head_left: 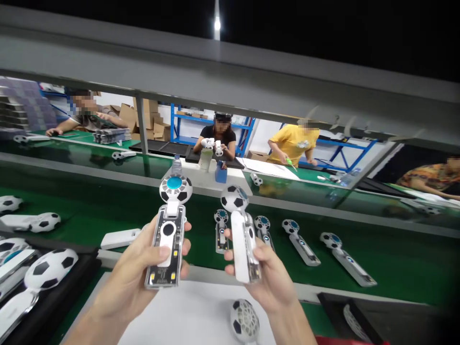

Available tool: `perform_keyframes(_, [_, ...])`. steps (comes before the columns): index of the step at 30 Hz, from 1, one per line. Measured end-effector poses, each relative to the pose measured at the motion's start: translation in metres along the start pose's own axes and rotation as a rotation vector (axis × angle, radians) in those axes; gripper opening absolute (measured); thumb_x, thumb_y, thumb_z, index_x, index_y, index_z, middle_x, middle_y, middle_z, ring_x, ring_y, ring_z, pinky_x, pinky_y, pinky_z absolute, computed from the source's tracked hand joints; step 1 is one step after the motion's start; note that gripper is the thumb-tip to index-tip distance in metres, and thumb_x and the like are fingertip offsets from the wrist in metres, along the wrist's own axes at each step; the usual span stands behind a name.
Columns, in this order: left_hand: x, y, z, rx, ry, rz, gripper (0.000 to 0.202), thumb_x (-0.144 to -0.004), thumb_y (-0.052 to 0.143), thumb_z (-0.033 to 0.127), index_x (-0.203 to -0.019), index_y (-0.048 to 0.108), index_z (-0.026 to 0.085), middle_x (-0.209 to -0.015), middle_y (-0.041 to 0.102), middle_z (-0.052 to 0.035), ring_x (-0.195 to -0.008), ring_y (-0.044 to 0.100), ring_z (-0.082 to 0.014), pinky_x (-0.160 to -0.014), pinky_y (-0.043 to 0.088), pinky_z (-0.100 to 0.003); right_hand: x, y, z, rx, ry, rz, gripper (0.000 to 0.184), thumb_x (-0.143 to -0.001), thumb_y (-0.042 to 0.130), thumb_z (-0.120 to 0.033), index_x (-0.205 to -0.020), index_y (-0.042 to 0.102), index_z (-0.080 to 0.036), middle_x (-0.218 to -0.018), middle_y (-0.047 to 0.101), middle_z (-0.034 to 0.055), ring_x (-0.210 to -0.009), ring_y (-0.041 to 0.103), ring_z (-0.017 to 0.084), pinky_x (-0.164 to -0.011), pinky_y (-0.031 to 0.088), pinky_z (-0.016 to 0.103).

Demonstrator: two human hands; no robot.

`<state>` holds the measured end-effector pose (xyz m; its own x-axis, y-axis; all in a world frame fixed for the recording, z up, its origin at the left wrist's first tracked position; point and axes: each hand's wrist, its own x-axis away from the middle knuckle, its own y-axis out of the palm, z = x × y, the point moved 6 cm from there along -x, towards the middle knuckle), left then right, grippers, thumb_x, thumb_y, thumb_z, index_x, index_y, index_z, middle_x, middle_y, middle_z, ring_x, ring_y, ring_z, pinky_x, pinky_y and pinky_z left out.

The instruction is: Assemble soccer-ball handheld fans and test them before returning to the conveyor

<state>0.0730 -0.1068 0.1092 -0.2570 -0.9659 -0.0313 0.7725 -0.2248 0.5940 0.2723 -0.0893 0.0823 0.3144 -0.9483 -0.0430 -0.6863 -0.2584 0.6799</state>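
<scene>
My left hand (138, 275) grips a handheld fan (168, 230) with a football-patterned head, a blue hub and a clear body, held upright facing me. My right hand (270, 278) grips a second fan (241, 235) of the same kind, turned so its white side shows. Both are held above a white sheet (187, 311) on the bench. A loose football-patterned fan head (244, 320) lies on that sheet just below my right hand.
Several finished fans (300, 239) lie on the green conveyor belt (395, 249) ahead. More fans sit in a black tray (43, 273) at left. A white handle part (120, 238) lies by the belt edge. Several people work on the far side of the line.
</scene>
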Motion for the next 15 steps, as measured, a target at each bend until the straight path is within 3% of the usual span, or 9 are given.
perform_keyframes(2, [0.0,0.006,-0.008,0.12,-0.013,-0.076,0.041,-0.081,0.07,0.017,-0.12,0.064,0.025,-0.117,0.06,-0.0064,-0.078,0.057,-0.014,-0.056,0.054,-0.024,0.006,0.0,-0.005,0.016,0.003,-0.037,0.036,-0.075,0.068,-0.018,-0.11,0.072,-0.018,-0.115,0.073,0.0082,-0.089,0.074,0.027,-0.07,0.063,0.038])
perform_keyframes(6, [0.002,0.024,-0.025,0.379,-0.072,-0.321,0.033,-0.083,0.066,0.013,-0.115,0.065,0.021,-0.113,0.061,-0.0064,-0.077,0.057,-0.0107,-0.053,0.055,-0.018,0.012,0.005,-0.009,0.052,0.036,-0.139,0.027,-0.076,0.066,-0.021,-0.101,0.072,-0.014,-0.084,0.076,0.0095,-0.066,0.074,0.023,-0.061,0.059,0.031])
perform_keyframes(8, [0.002,0.028,-0.03,0.437,-0.081,-0.383,0.031,-0.083,0.066,0.014,-0.113,0.065,0.019,-0.113,0.06,-0.0072,-0.077,0.057,-0.0099,-0.051,0.054,-0.016,0.014,0.007,-0.01,0.054,0.051,-0.117,0.024,-0.074,0.066,-0.022,-0.096,0.071,-0.015,-0.085,0.074,0.0084,-0.068,0.074,0.023,-0.062,0.059,0.032])
perform_keyframes(11, [0.001,0.029,-0.036,0.326,-0.085,-0.372,0.033,-0.083,0.068,0.02,-0.115,0.063,0.02,-0.104,0.061,-0.0069,-0.071,0.058,-0.0106,-0.051,0.052,-0.018,0.018,0.009,-0.01,0.136,0.046,-0.005,0.029,-0.07,0.064,-0.02,-0.098,0.069,-0.018,-0.094,0.072,0.0066,-0.083,0.072,0.026,-0.073,0.06,0.039])
perform_keyframes(15, [-0.002,0.024,-0.04,-0.024,-0.07,-0.267,0.04,-0.081,0.074,0.03,-0.116,0.056,0.025,-0.085,0.063,-0.0025,-0.062,0.064,-0.0142,-0.058,0.05,-0.026,0.024,0.007,-0.01,0.452,0.006,0.165,0.049,-0.067,0.06,-0.016,-0.115,0.057,-0.024,-0.096,0.073,0.0046,-0.091,0.071,0.027,-0.079,0.055,0.039])
